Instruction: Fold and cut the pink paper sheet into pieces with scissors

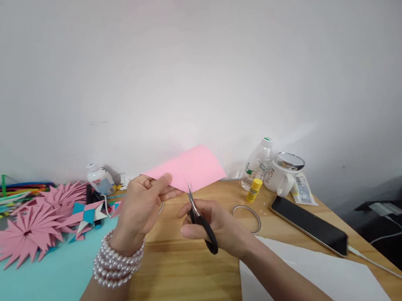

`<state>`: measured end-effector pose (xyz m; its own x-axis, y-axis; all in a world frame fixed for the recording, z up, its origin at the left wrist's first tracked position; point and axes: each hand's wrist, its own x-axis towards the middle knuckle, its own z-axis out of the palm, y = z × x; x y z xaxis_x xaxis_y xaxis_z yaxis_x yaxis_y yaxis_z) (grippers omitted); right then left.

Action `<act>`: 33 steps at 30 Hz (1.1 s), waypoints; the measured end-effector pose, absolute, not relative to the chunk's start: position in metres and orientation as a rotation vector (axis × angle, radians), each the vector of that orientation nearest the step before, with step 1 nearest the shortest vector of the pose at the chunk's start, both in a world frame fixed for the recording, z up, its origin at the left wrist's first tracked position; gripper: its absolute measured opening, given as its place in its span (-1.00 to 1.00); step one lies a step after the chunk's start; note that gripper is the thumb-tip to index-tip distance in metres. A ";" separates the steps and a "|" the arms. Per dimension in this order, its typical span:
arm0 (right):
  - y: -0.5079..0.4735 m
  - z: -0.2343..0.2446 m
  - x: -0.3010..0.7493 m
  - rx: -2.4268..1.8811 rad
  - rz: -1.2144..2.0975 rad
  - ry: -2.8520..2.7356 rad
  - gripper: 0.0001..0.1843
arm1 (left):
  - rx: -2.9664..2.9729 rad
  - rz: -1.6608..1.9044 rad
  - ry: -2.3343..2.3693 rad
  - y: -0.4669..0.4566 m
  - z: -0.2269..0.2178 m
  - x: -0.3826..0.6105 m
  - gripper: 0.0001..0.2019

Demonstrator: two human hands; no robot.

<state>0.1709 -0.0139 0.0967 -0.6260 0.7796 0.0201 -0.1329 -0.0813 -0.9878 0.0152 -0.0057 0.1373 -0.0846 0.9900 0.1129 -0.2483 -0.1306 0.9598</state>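
Note:
Raised above the wooden table, a sheet of pink paper (191, 167) is pinched along its left end by my left hand (144, 199), thumb on top and fingers beneath. Several strands of pearl beads (117, 263) circle that wrist. My right hand (212, 224) grips a pair of scissors (207, 233) by its black handles. The metal blades point up and meet the near edge of the paper. Whether they have cut into it, I cannot tell.
Folded pink paper stars (28, 233) and a white bottle (100, 179) lie left, by a turquoise sheet (31, 293). On the right are a water bottle (258, 164), yellow glue stick (254, 190), mug (279, 176), metal ring (258, 220), phone (309, 225) with cable, and white paper (308, 276).

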 end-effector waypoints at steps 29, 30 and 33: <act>-0.013 0.097 0.171 -0.799 1.692 -1.593 -0.58 | 1.021 1.492 0.996 -0.006 0.137 0.017 -0.87; -0.013 0.096 0.171 -0.805 1.683 -1.599 -0.58 | 1.023 1.494 1.001 -0.007 0.137 0.017 -0.87; -0.012 0.093 0.171 -0.815 1.672 -1.597 -0.59 | 1.027 1.496 1.009 -0.007 0.138 0.017 -0.86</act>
